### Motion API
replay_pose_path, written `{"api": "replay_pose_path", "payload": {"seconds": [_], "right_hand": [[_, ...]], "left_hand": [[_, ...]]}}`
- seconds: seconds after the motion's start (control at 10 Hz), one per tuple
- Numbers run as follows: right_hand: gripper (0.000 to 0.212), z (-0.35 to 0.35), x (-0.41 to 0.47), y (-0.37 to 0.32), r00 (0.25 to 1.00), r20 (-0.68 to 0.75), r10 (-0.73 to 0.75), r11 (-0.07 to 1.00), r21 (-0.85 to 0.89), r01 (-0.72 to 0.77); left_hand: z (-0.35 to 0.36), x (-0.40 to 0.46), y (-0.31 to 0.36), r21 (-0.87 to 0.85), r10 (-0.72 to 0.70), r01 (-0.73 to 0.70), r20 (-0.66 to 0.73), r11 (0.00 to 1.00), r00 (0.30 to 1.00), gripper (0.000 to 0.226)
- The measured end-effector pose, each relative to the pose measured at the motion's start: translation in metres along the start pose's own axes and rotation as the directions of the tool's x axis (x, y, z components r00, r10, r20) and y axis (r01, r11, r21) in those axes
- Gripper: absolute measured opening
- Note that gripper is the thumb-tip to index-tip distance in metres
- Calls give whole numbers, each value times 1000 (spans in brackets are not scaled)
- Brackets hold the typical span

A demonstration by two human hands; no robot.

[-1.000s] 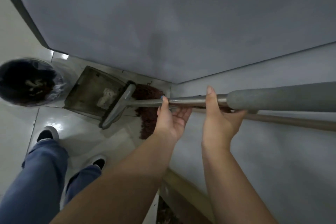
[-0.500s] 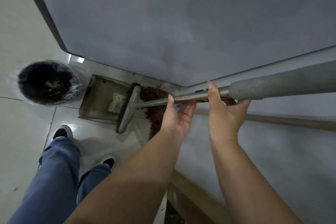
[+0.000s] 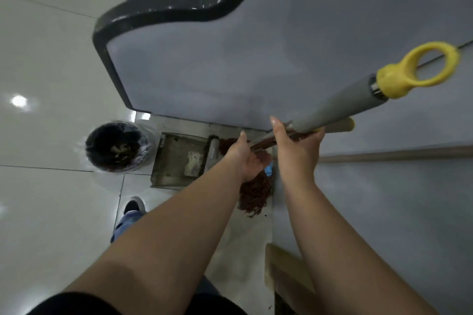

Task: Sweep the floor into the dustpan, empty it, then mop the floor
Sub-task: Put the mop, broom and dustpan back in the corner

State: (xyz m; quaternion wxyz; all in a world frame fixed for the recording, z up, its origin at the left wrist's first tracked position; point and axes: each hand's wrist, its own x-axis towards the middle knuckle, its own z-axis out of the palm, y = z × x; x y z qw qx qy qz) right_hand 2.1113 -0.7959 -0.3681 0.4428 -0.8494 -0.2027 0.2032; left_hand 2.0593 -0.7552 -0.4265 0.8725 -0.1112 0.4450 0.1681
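The right hand point(image 3: 294, 153) curls round the metal shaft of the mop handle point(image 3: 340, 107), just below its grey grip and yellow hanging ring point(image 3: 419, 69). The left hand point(image 3: 247, 158) lies palm-up under the shaft lower down, fingers loosely bent; whether it grips is unclear. The reddish mop head point(image 3: 256, 192) rests on the floor beside the dustpan point(image 3: 176, 158), which sits next to a lined bin point(image 3: 116, 147).

Right hand point(image 3: 297, 153) grips grey-sleeved metal pole with yellow ring end point(image 3: 340, 107). Left hand point(image 3: 247, 158) lower, palm up, fingers loose under shaft. Reddish-brown string mop head point(image 3: 256, 194) on floor beside grey metal dustpan point(image 3: 176, 158); black-lined round bin point(image 3: 116, 147) just left.
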Motion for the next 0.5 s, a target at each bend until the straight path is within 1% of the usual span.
{"api": "replay_pose_path", "payload": {"seconds": [0.1,0.2,0.3,0.4,0.5], "right_hand": [[94,-3,3,-11,995,80,58,998,10,-59],[98,-12,5,-23,990,106,93,996,-25,-91],[103,-20,-2,-33,985,105,136,990,-59,-130],[101,-20,-22,-47,976,59,210,978,-4,-211],[90,-16,-49,-64,968,-37,249,965,94,-244]], "left_hand": [[3,-29,6,142,16,-16,-4,990,1000,55],[5,-55,13,366,42,-49,28,929,999,53],[12,-82,23,546,86,-111,71,830,994,57],[19,-103,37,652,107,-168,132,739,985,54],[22,-124,52,767,102,-213,190,605,976,52]]}}
